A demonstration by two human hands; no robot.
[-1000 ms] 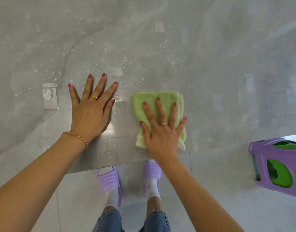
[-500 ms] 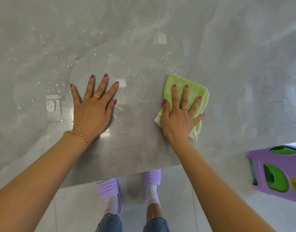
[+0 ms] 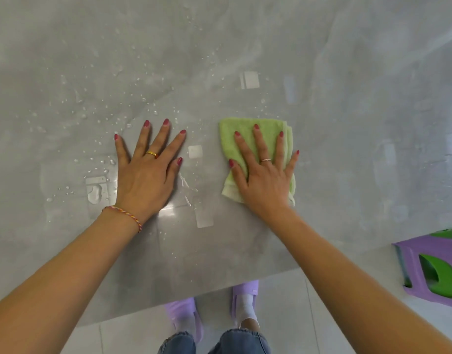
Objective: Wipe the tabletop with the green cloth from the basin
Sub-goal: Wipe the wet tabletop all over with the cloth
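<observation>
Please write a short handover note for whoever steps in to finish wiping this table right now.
Right hand: flat, fingers spread, pressing the folded green cloth on the tabletop.
Left hand: flat on the bare tabletop, holding nothing.
Done: the area right of the cloth looks free of droplets.
Left: water droplets cover the surface left of and beyond the left hand, with a small puddle beside it. The basin is out of view.

Likely a home: glossy grey tabletop (image 3: 347, 123), pale floor tiles (image 3: 347, 302), purple house slippers (image 3: 184, 315), plastic stool (image 3: 434, 269).
</observation>
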